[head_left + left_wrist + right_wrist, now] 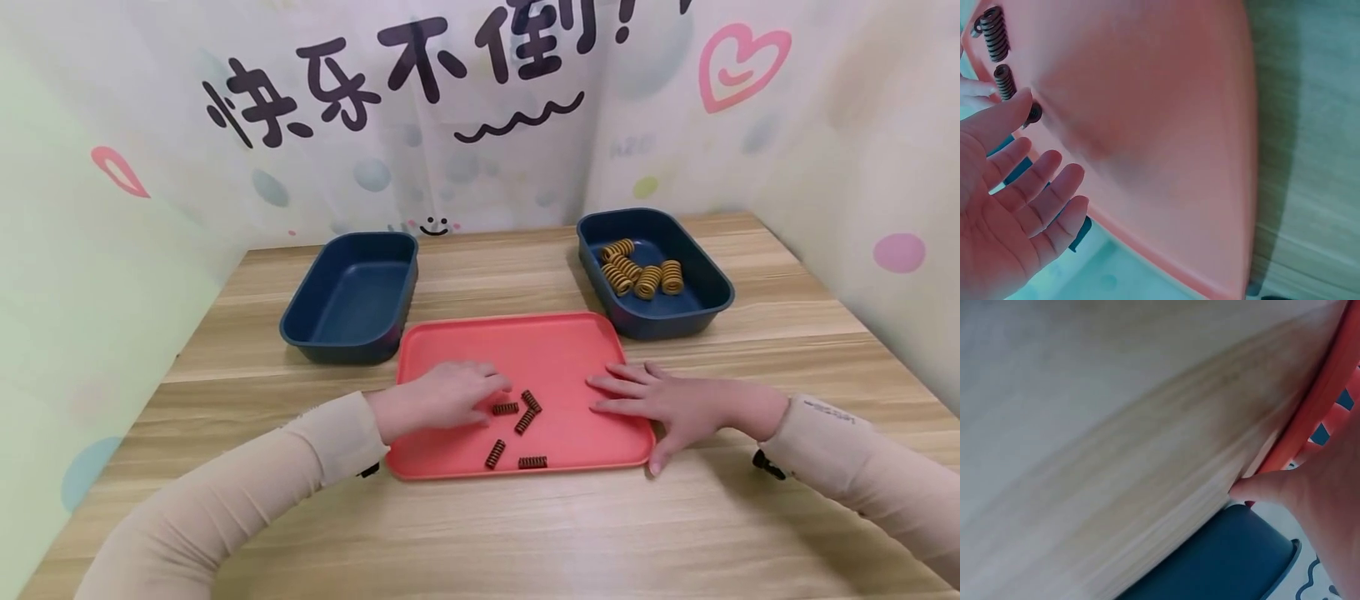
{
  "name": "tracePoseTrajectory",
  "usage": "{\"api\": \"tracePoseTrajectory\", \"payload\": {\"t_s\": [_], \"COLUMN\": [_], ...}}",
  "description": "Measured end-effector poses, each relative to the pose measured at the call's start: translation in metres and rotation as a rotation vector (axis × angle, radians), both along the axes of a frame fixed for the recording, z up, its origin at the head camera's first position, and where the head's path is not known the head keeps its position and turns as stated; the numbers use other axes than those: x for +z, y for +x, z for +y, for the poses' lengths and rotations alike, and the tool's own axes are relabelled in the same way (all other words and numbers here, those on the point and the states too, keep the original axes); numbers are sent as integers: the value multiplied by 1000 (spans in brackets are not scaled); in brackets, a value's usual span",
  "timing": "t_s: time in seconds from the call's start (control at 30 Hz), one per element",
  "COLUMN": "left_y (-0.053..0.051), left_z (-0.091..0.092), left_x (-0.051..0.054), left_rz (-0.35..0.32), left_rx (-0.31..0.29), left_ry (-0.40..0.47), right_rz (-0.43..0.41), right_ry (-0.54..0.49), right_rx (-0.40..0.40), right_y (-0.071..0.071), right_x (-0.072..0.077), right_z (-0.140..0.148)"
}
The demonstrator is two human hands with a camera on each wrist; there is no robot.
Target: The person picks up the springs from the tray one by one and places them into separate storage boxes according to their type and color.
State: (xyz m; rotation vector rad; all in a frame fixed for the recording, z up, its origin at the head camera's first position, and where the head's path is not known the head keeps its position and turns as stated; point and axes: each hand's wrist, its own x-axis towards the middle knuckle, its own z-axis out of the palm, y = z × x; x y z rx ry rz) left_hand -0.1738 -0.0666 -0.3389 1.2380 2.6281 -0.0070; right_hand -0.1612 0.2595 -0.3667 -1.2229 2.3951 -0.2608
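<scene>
On the red tray (555,358) lie several small dark springs, among them one (506,408) beside the left hand's fingers, a touching pair (527,421) to its right, and two near the front rim (495,453). The left hand (448,395) hovers over the tray's left part; in the left wrist view the hand (1022,206) has its fingers loosely bent and apart, with nothing held. The right hand (675,407) lies spread across the tray's right rim, its thumb on the outer side. The right wrist view shows that hand (1316,500) against the red rim (1310,419).
A blue bin (352,296) with nothing visible in it stands at the back left. At the back right, another blue bin (705,287) holds several larger golden springs (647,282). Behind the wooden table (525,533) hangs a printed curtain (510,183).
</scene>
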Motion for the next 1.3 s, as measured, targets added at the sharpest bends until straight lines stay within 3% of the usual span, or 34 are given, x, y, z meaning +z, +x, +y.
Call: {"api": "tracePoseTrajectory", "payload": {"t_s": [0.4,1.0,1.17,1.3], "left_y": [0,1,-4,-13], "left_z": [8,23,17,8], "left_x": [-9,-13,-8,5], "left_rz": [12,-24,18,58], "left_rx": [65,13,17,37], "left_ry": [5,78,102,121], "right_rz": [19,27,22,35], "right_ry": [33,7,1,0], "right_rx": [31,34,36,53], "right_y": [1,2,2,1], "right_x": [-1,0,0,-1], "right_z": [-7,-2,-2,-3]}}
